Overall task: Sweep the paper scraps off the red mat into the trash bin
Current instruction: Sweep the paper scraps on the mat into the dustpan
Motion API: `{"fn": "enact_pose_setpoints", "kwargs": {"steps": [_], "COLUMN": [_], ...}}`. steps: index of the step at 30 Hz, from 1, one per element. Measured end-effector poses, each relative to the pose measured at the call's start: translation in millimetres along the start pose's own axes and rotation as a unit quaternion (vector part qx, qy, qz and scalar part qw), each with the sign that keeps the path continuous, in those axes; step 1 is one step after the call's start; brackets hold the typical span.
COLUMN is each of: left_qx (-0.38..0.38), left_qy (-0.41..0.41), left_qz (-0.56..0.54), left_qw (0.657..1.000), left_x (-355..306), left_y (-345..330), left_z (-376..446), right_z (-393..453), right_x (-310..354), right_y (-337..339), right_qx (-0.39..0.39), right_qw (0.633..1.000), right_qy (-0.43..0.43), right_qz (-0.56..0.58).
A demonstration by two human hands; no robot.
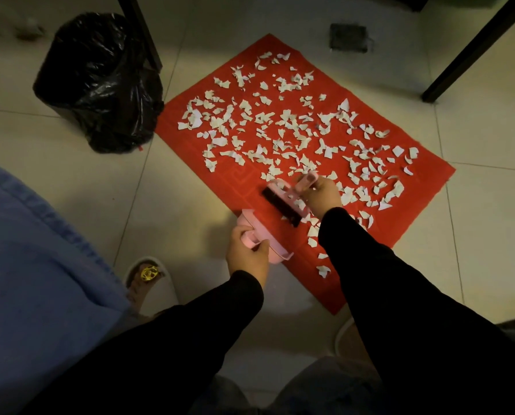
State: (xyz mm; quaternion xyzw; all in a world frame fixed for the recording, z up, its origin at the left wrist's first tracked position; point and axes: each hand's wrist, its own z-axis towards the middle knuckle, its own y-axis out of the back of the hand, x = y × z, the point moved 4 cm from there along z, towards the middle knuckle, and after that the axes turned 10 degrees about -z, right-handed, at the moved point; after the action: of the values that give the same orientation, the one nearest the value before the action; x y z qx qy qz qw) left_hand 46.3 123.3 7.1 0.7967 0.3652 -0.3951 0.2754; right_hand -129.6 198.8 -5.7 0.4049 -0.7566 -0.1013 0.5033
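Fingers of my right hand (pixel 323 194) grasping the pink brush (pixel 283 202), left hand (pixel 245 253) grasping the pink dustpan (pixel 257 238), I should draw paper scraps (pixel 280 130) toward my left fingers with short, low strokes.

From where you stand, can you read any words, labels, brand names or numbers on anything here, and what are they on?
No readable text anywhere in this view.
Slipper: a gold emblem, too blurred to read.
Mat: an embossed border pattern only, no letters.
Brush, dustpan and bin: no label visible.
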Motion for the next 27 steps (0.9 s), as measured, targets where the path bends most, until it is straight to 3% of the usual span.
{"fn": "enact_pose_setpoints", "kwargs": {"steps": [3,9,12,20,27], "left_qx": [0.003,0.021,0.027,0.033,0.033], "left_qy": [-0.016,-0.044,-0.047,-0.052,-0.067], "left_qz": [0.016,0.066,0.080,0.080,0.065], "left_qw": [1.000,0.997,0.995,0.995,0.995], "left_x": [0,-4,-6,-7,-16], "left_y": [1,-1,0,0,-1], "left_z": [2,4,4,5,7], "right_z": [5,5,3,3,1], "right_x": [8,3,-3,12,20], "right_y": [10,1,-6,9,8], "right_qx": [-0.038,0.069,0.051,-0.075,-0.030], "right_qw": [0.999,0.994,0.990,0.997,0.998], "right_qy": [0.011,-0.024,-0.011,0.034,0.027], "right_qz": [0.030,-0.082,-0.130,0.003,0.042]}}
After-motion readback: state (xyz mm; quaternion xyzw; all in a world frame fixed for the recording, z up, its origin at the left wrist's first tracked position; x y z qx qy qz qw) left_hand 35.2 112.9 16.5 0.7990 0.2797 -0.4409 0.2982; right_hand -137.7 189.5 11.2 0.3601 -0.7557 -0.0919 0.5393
